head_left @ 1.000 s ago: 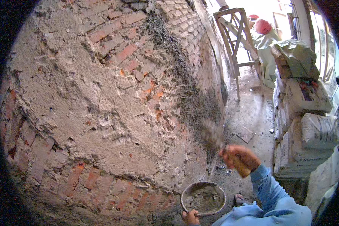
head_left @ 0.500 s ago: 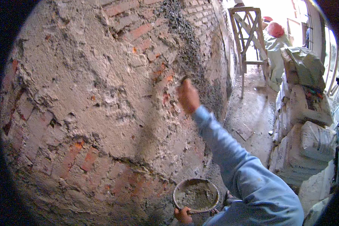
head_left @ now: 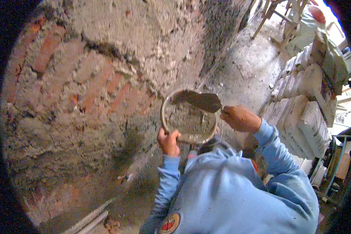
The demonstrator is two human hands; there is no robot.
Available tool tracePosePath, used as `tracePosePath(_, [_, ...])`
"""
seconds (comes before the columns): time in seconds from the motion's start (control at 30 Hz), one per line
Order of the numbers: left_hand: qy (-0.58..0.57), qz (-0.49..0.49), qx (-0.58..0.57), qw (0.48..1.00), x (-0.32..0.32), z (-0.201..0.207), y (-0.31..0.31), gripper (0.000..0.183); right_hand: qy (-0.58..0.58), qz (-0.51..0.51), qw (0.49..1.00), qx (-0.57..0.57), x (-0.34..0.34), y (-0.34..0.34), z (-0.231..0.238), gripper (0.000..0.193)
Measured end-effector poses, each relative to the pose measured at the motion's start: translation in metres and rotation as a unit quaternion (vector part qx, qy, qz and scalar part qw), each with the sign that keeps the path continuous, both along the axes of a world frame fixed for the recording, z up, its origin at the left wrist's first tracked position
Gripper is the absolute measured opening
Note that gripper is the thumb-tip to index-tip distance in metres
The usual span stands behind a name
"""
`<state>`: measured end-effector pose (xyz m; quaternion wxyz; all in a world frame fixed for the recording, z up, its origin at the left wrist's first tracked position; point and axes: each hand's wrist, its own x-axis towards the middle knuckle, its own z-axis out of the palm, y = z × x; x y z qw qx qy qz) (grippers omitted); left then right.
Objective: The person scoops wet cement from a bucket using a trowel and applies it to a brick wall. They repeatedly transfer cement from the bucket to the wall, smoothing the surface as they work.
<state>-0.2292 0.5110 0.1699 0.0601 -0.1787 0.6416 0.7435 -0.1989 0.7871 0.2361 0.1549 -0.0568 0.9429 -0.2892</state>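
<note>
My left hand [head_left: 169, 142] grips the near left rim of a round bucket [head_left: 164, 113], thumb over the edge. Wet grey mortar [head_left: 189, 121] lies inside it. My right hand [head_left: 241, 118] is closed round the handle end of a pointing trowel [head_left: 206, 102]. The trowel's dark blade reaches over the bucket's far right rim, above the mortar. Whether its tip touches the mortar I cannot tell. Most of the handle is hidden in my fist.
A rough wall of brick and old plaster [head_left: 93, 78] rises along the left. Stacked bags [head_left: 296, 105] stand on the right. Between them runs a dusty floor [head_left: 247, 58], with wooden trestle legs [head_left: 267, 17] at its far end. Pipes [head_left: 91, 218] lie at lower left.
My right hand has come down from the wall to the bucket, and the trowel now shows over it. The view has tipped downward; my left hand still holds the rim.
</note>
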Motion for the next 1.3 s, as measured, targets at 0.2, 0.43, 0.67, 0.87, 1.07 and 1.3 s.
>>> tracePosePath(0.2, [0.002, -0.013, 0.042, 0.999, 0.000, 0.010, 0.004, 0.022, -0.072, 0.102, 0.990, 0.070, 0.002, 0.008, -0.030, 0.024])
tracePosePath(0.43, [-0.009, -0.023, 0.031, 0.999, 0.002, 0.012, 0.015, 0.024, 0.021, 0.240, 0.920, -0.308, -0.010, -0.026, -0.101, 0.031])
tracePosePath(0.67, [0.022, -0.060, 0.042, 0.997, 0.003, 0.010, 0.010, 0.024, -0.262, 0.052, 0.892, -0.364, 0.004, -0.018, -0.074, 0.036])
tracePosePath(0.87, [0.001, -0.054, 0.045, 0.998, 0.003, 0.014, 0.016, 0.021, -0.131, 0.009, 0.922, -0.364, 0.008, -0.006, -0.030, 0.034])
tracePosePath(1.07, [-0.004, -0.084, 0.087, 0.993, -0.011, 0.004, 0.024, 0.020, -0.278, -0.144, 0.851, -0.421, 0.021, 0.005, -0.014, 0.038])
tracePosePath(1.3, [-0.008, -0.038, 0.013, 0.999, -0.031, -0.018, 0.058, 0.027, -0.229, -0.225, 0.741, -0.590, 0.015, 0.049, -0.018, 0.040])
